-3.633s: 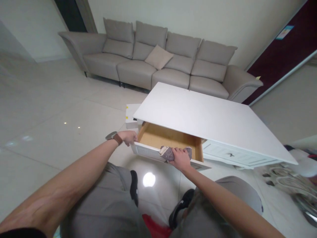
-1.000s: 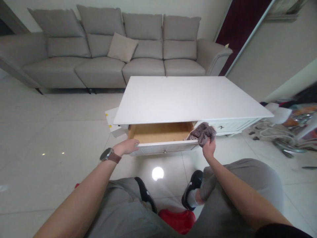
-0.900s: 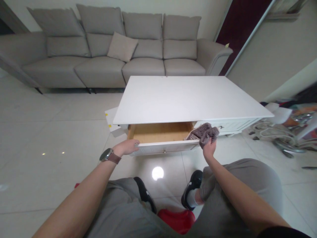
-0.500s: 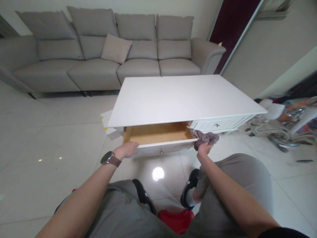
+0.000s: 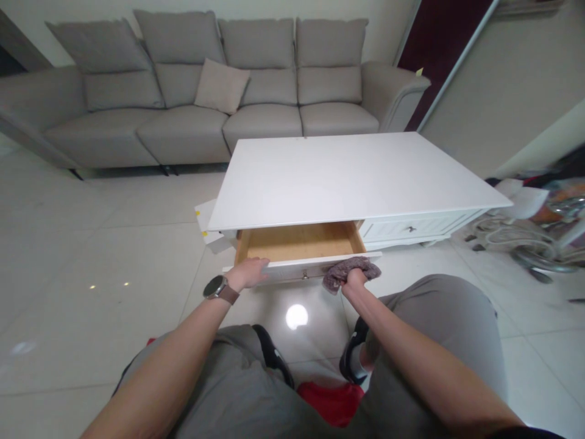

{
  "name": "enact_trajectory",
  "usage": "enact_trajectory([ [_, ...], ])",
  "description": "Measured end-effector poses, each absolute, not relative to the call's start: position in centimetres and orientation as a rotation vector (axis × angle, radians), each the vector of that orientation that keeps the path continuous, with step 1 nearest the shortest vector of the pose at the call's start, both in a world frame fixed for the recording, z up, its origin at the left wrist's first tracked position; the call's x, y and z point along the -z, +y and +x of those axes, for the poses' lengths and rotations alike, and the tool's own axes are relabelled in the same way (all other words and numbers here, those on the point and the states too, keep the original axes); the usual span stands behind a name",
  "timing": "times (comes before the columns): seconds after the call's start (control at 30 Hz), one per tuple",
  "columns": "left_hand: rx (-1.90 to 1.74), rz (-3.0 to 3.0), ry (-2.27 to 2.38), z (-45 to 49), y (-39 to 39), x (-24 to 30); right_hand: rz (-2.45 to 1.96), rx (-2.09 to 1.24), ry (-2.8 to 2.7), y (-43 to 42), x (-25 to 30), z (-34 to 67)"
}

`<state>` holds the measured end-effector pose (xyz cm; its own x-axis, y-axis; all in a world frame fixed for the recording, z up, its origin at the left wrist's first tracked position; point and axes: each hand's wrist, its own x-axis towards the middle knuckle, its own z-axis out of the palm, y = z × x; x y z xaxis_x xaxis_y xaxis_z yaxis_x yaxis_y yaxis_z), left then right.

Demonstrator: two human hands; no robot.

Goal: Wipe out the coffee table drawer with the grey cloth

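Note:
A drawer (image 5: 297, 239) with a bare wooden inside is pulled out of the white coffee table (image 5: 347, 177). My left hand (image 5: 249, 273) grips the top edge of its white front near the left end, fingers over the rim. In my right hand (image 5: 354, 281) is a bunched greyish-purple cloth (image 5: 338, 272), pressed against the outer face of the drawer front toward the right end. The small metal knob (image 5: 305, 275) sits between my two hands. The fingertips of my right hand are hidden in the cloth.
A grey sofa (image 5: 260, 122) with a loose cushion (image 5: 222, 85) stands behind the table. A white box (image 5: 206, 222) is at the table's left side. Cables and a metal-based stand (image 5: 534, 259) lie on the right. Something red (image 5: 331, 402) is between my feet.
My right hand has moved the cloth from the drawer's right corner leftward and down onto its front face. My left hand keeps its hold on the drawer. The view has shifted slightly.

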<state>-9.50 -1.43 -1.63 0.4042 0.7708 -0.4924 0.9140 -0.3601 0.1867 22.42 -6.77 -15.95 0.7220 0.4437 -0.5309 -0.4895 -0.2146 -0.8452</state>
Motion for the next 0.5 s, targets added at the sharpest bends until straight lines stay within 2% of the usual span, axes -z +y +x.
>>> enact_trajectory([
  [0.1,0.502,2.24,1.461,-9.4,-1.8,1.4,-1.545,-0.945,0.291,-6.8,15.4,19.5],
  [0.3,0.499,2.261,1.444,-9.5,-2.3,1.1,-1.57,-1.243,0.244,-7.4,16.3,17.2],
  [0.5,0.41,2.243,1.453,-9.7,-2.1,1.6,-1.602,-1.137,0.152,-7.3,17.8,19.3],
])
